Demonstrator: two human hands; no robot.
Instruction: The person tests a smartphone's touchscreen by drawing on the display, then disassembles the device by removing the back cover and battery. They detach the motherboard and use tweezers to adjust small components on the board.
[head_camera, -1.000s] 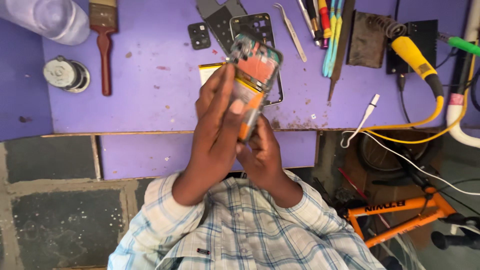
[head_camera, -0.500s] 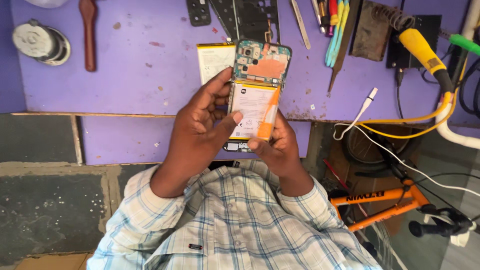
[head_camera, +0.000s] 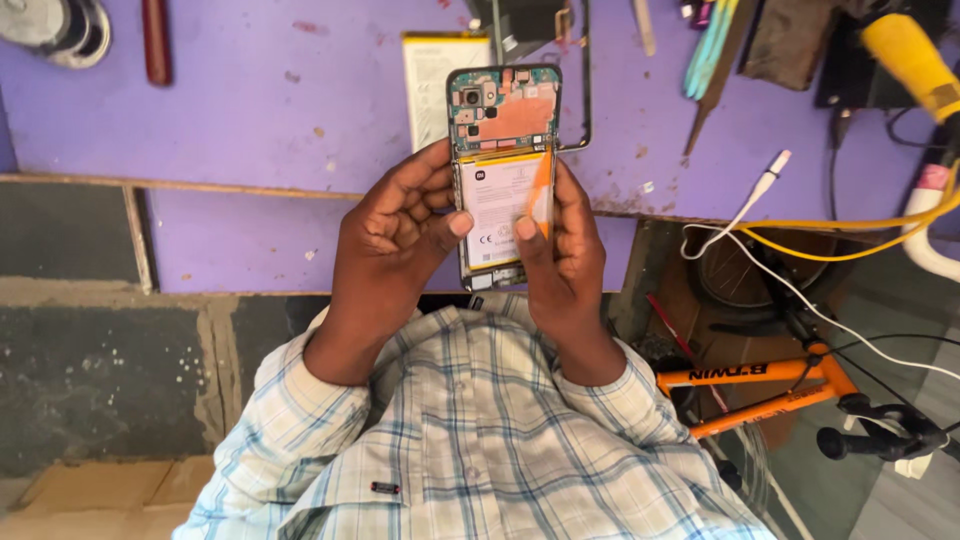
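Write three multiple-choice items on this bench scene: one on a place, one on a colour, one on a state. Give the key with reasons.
1. Where does the spare battery lie?
A. on the purple bench top
B. on the floor
C. in a shirt pocket

2. What colour is the pry tool against the opened phone?
A. green
B. orange
C. black

3. What is the phone's state?
A. back cover off
B. fully closed
C. snapped in two

Key: 1 A, it rests flat on the bench behind the phone. 2 B, an orange blade in the right hand. 3 A, circuit board and battery lie exposed while the left hand steadies it.
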